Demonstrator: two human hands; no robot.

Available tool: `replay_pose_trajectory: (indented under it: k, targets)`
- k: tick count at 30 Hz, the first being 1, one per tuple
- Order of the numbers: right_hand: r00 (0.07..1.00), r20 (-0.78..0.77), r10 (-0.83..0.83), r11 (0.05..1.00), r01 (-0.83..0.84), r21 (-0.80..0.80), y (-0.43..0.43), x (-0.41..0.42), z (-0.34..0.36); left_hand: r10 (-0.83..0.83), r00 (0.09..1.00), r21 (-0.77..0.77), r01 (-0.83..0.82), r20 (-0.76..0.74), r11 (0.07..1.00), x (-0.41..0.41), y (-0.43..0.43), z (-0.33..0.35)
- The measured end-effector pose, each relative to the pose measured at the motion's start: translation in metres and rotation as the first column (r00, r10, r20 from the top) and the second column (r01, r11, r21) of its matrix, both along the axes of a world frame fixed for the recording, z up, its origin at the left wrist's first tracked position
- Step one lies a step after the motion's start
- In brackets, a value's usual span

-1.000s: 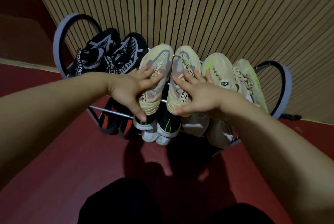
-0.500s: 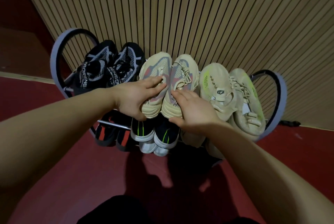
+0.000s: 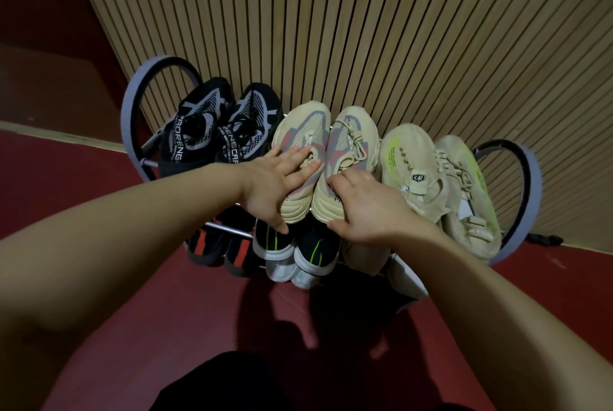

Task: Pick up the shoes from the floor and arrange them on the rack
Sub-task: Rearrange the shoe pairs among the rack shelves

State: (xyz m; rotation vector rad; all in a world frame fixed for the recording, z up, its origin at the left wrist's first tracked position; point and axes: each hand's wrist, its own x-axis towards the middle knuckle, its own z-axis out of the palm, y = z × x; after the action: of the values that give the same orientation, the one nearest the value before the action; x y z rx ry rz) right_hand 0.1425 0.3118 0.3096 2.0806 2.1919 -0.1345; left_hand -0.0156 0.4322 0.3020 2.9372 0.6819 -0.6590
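Note:
A cream pair with grey and pink panels sits mid-rack on the top tier, left shoe (image 3: 303,127) beside right shoe (image 3: 353,135), toes toward the wall. My left hand (image 3: 272,190) lies on the left shoe with straight fingers, thumb down beside its heel. My right hand (image 3: 366,210) holds the right shoe's heel, fingers bent over the top and thumb under the sole. The rack (image 3: 128,118) has grey loop ends.
A black mesh pair (image 3: 199,125) sits left of the cream pair, a beige pair with neon stripes (image 3: 411,151) to the right. The lower tier holds black-red shoes (image 3: 209,246), black shoes with green stripes (image 3: 277,246) and a beige shoe (image 3: 363,254). A slatted wall (image 3: 365,29) stands behind; the floor (image 3: 166,311) is red.
The cream pair has slid back and settled flatter on the top tier, the two shoes closer together. My hands followed toward the heels, and my right fingers have bent over the heel.

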Motion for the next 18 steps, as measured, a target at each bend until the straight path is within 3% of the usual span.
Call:
replay_pose_trajectory:
  k: [6, 11, 15, 18]
  targets:
    - [0.997, -0.031, -0.075, 0.987, 0.070, -0.146, 0.018, 0.014, 0.021, 0.069, 0.997, -0.090, -0.067, 0.019, 0.994, -0.005, -0.001, 0.016]
    - [0.986, -0.118, -0.119, 0.981, 0.098, -0.168, 0.038, 0.003, 0.022, 0.226, 0.953, -0.025, -0.226, 0.202, 0.974, -0.025, 0.012, 0.022]
    - [0.978, -0.183, -0.102, 0.994, 0.094, -0.050, 0.055, -0.033, 0.020, 0.307, 0.948, 0.199, -0.317, 0.080, 0.927, -0.052, 0.026, 0.008]
    - [0.998, -0.065, -0.021, 0.996, 0.015, -0.083, 0.077, -0.065, 0.013, 0.306, 0.951, 0.171, -0.307, 0.035, 0.936, -0.064, 0.033, 0.007]
